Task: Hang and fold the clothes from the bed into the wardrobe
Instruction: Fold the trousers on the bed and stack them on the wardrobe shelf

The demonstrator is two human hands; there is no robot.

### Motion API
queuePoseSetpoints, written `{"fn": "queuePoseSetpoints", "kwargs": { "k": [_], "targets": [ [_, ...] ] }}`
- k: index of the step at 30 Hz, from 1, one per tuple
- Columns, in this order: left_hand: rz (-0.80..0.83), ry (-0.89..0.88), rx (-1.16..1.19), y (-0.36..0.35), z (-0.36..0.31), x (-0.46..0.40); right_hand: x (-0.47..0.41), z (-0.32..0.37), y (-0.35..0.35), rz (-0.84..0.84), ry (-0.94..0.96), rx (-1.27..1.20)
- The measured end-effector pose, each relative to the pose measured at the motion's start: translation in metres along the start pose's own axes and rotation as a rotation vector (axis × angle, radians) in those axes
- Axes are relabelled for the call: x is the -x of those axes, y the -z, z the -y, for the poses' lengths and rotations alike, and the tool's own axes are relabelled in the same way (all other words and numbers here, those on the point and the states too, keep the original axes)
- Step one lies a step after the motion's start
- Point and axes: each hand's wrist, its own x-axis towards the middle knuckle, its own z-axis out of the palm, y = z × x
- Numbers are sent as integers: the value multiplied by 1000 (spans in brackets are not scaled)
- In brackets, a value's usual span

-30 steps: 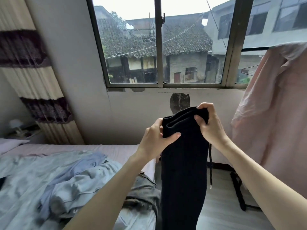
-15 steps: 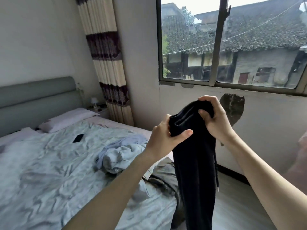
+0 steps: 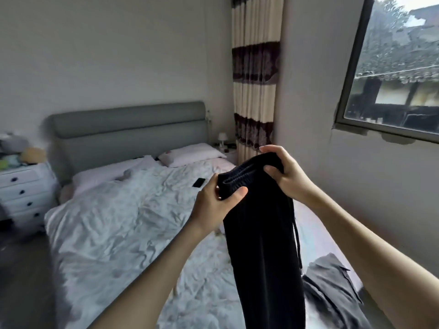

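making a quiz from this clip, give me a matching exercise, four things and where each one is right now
Things:
1. black trousers
2. phone
3. white drawers
4. striped curtain

Places:
A. left of the bed
B. held up in both hands
C. room corner, beside the window
D. flat on the duvet

Pairs: 1-B, 2-D, 3-A, 4-C
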Motion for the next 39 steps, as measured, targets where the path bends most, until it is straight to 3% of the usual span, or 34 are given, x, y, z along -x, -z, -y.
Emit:
{"fn": "queuePoseSetpoints", "kwargs": {
  "k": [7,12,23,26,28,33,36,39],
  "targets": [
    [-62,222,-141,114,178,-87,-118,-89,-188,234,-89,39],
    [-86,357,-199,150,310,-132,-160,-176,-308,335,-225,44],
    [-191,641,-266,141,544,-152,-150,-356,-482,380,-474,43],
    [-305,740,-401,127,595,-156,-144,-393,-515,326,-402,157],
    [-356,764,-642,115,619,-151,-130,-407,-528,311,-266,311],
    [-96,387,-990,57,666,-101,-41,-448,-547,507,-65,626],
    [127,400,-1055,39,684,-81,-1,-476,-550,717,-64,799],
    [218,415,-1135,42,707,-70,12,-505,-540,787,-89,866]
  ]
}}
